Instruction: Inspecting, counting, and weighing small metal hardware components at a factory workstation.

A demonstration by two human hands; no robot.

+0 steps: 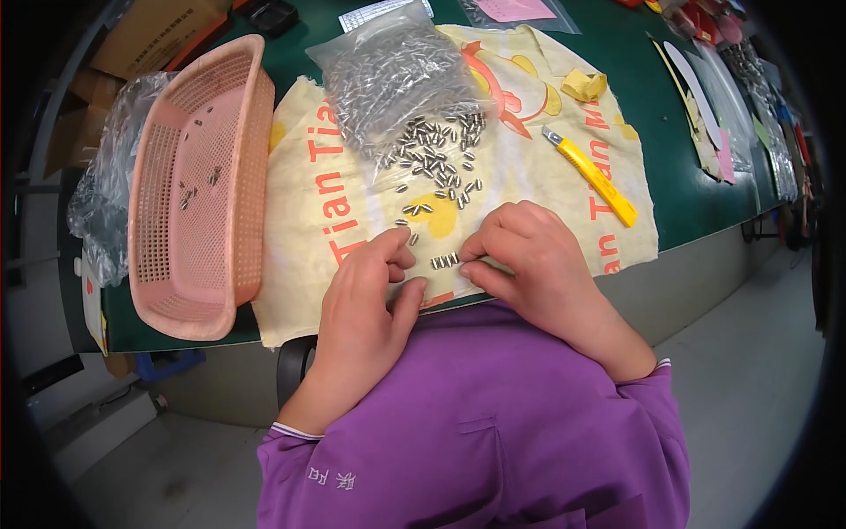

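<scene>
Small silvery barrel-shaped metal pieces (432,160) lie in a loose pile on a cream printed cloth (304,176), spilling from a clear plastic bag (397,66) full of them. Nearer to me, several of these pieces stand side by side in a short row (444,262) between my hands. My right hand (529,256) has thumb and forefinger closed at the row's right end, around a piece mostly hidden by the fingertips. Left of the row, my left hand (363,286) rests with curled fingers and the thumb apart from them; nothing shows in its grasp. A single piece lies just beyond its fingertips.
A pink plastic basket (247,203) with a few small pieces inside stands at the left. To the right lies a yellow box cutter (595,181), near a crumpled yellow scrap (584,85). Plastic bags and papers line the green table (630,53).
</scene>
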